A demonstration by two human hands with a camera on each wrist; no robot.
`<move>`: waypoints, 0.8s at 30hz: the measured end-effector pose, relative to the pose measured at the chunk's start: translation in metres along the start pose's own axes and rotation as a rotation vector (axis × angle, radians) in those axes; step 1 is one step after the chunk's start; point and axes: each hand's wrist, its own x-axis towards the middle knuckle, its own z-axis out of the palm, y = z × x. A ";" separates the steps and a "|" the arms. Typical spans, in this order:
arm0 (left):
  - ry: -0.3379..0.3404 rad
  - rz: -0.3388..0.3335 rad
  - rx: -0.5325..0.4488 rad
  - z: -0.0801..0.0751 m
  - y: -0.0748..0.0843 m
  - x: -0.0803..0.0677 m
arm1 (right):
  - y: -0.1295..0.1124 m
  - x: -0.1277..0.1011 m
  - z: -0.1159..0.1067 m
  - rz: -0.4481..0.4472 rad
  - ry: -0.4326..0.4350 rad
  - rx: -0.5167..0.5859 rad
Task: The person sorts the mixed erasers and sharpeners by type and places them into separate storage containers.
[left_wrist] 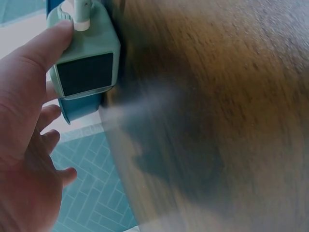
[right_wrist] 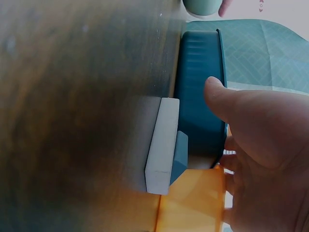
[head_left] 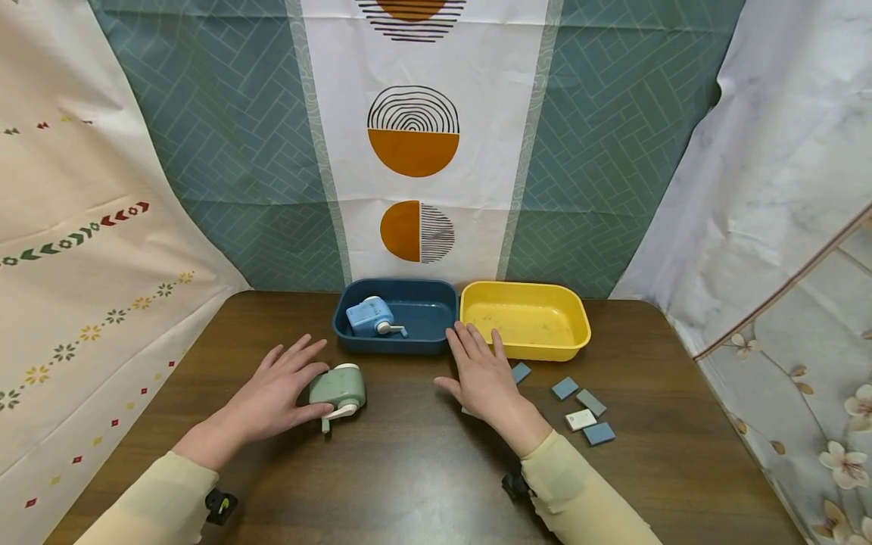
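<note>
My left hand (head_left: pixel 282 393) is beside a small green hand-crank pencil sharpener (head_left: pixel 338 384) on the table, fingers spread. In the left wrist view its thumb overlaps the green body near the white crank; the index finger is partly hidden behind. A dark rectangular panel (left_wrist: pixel 88 74) shows on the sharpener. My right hand (head_left: pixel 484 378) hovers with fingers extended, its tips overlapping the trays' near rims in the head view. Near it are a white block (right_wrist: pixel 162 145) and a blue block (right_wrist: pixel 179 157), both mostly covered by the hand in the head view.
A dark blue tray (head_left: pixel 425 346) at the back holds a light blue crank sharpener (head_left: pixel 370 316). Beside it stands a yellow tray (head_left: pixel 527 352). Several small blocks, including a white one (head_left: pixel 580 420), lie right of my right hand. Patterned cloth (head_left: pixel 572 174) hangs behind.
</note>
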 end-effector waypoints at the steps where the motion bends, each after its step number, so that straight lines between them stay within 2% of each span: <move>1: 0.003 0.005 -0.001 0.000 0.001 0.000 | 0.000 0.000 0.000 0.001 -0.002 -0.001; 6: 0.024 0.039 0.002 -0.001 0.004 0.001 | -0.001 0.000 -0.001 -0.001 -0.002 -0.003; 14: 0.095 0.103 -0.010 -0.004 0.009 0.003 | 0.000 -0.001 0.000 -0.005 0.001 0.007; 24: 0.171 0.155 -0.001 -0.013 0.020 0.014 | 0.001 -0.002 0.001 -0.024 0.036 0.007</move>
